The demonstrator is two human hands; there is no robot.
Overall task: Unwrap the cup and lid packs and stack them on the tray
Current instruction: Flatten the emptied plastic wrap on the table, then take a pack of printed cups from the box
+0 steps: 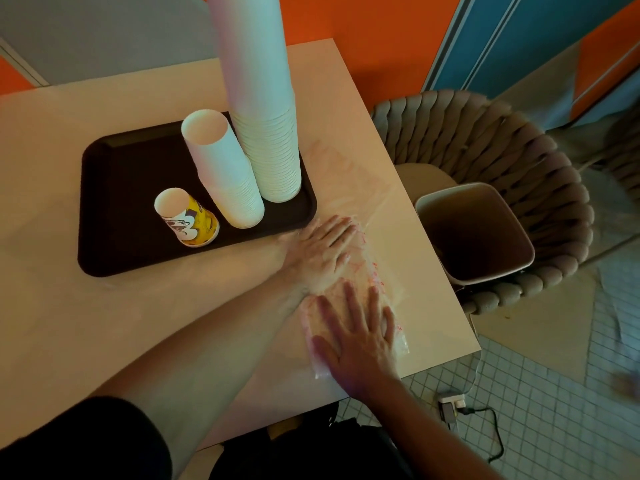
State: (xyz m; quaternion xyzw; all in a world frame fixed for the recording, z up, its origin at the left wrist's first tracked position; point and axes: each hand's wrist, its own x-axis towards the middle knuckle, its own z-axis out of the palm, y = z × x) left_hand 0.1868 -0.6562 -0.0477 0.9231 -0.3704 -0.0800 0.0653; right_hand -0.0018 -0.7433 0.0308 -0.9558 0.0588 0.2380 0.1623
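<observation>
Far left: bare table (pixel 52 168), nothing at stake there.

Next, dark tray (pixel 104 209) carrying three inverted groups of cups: a lone printed cup (pixel 188 220) toward the near edge, a short white stack (pixel 221 168) just beside it, then the tall white stack (pixel 263 98) rising out of frame at the tray's right end. Looks unwrapped and already placed; no lids visible anywhere.

Risk here: tall stack standing close to the tray's right rim, just beyond the left hand (pixel 320 252). A nudge of the tray from that forearm, or a tug on plastic that may be caught under the rim, could topple the column onto the shorter stack.

Further right: empty clear wrapper (pixel 363 271) with red print, spread flat on the table. Left hand seemingly under or inside the film, though hard to be sure through the glare; fingers straight. Right hand (pixel 356 337) flat on top, nearer the body, fingers spread, pinching nothing. Hands close together, not touching.

Slippery film near the table's right edge, liable to slide off toward the floor rather than into the bin (pixel 474 233) on the woven chair (pixel 519 150).
</observation>
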